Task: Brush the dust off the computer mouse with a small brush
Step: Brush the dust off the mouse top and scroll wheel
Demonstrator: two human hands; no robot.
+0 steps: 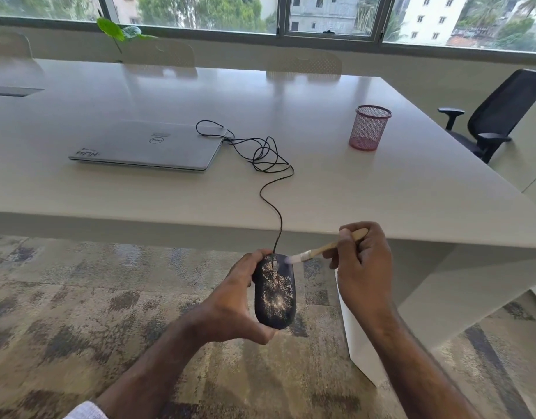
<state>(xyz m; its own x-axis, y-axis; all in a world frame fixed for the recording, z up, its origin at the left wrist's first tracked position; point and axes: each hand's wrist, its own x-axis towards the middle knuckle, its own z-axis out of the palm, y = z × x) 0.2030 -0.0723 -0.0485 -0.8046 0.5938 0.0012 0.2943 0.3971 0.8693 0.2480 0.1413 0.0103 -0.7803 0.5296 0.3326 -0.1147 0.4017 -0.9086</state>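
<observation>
Daylight from a wide window falls on a pale table (336,182) carrying a closed laptop (148,146) and a pink mesh cup (368,128), with an office chair (499,113) off to the side. Below the table's near edge, over patterned carpet (79,282), the left hand (230,306) grips the computer mouse (275,293) around its left side and tail, fingers curled underneath. The mouse is held in the air, its dark back heavily speckled with pale dust. Its cable (268,164) runs up over the edge to a loose tangle by the laptop. The right hand (362,267) pinches the small brush (321,247) by its wooden handle, bristles touching the mouse's front right corner (they look blurred).

Most of the dust seems untouched, so the brushing looks barely begun. Pulling the mouse further from the table could tighten the cable and drag the laptop. Hard strokes against the one-sided grip might twist the mouse loose, and swept dust will likely land on the carpet.
</observation>
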